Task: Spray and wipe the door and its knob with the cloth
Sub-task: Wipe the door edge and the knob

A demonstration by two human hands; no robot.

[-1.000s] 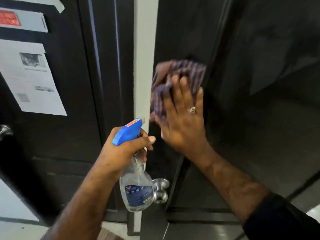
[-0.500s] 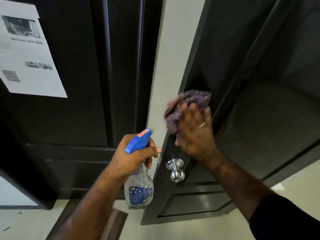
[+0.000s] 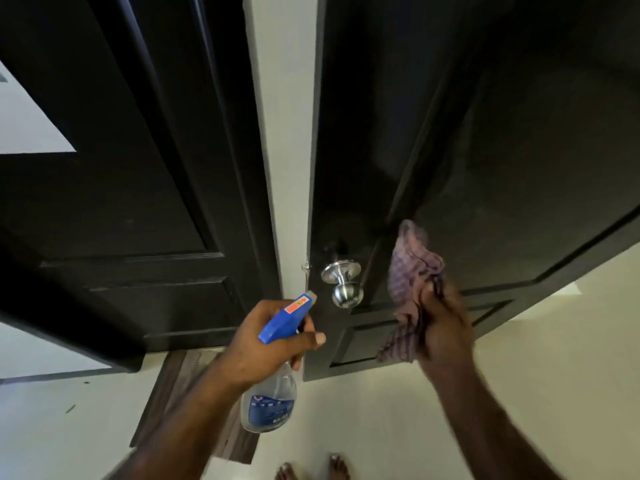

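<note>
The left hand (image 3: 263, 344) was wrapped around the neck of a spray bottle (image 3: 272, 398), fingers curled at the trigger under the blue head, whose nozzle pointed up and to the right toward the knob (image 3: 343, 282). The bottle's clear body hung down below the fist, its blue label facing the camera. The right hand (image 3: 445, 327), a little blurred, gripped a bunched pinkish checked cloth (image 3: 410, 282); most of the fabric stood up above the fingers, and a loose corner trailed down to the left of the palm. The cloth was just right of the knob and apart from it; whether it touched the door (image 3: 502, 133) could not be told. The door was dark and panelled, standing ajar, with its edge facing the camera beside a pale strip of wall (image 3: 284, 116). The silver knob stuck out from the door's face near that edge, between the nozzle and the cloth. A second dark door (image 3: 121, 168) filled the left side, with a corner of white paper (image 3: 24, 126) stuck on it at the far left. Below lay a pale floor (image 3: 536, 358) and a wood-grain threshold strip (image 3: 180, 382), and bare toes (image 3: 311, 471) showed at the bottom edge.
</note>
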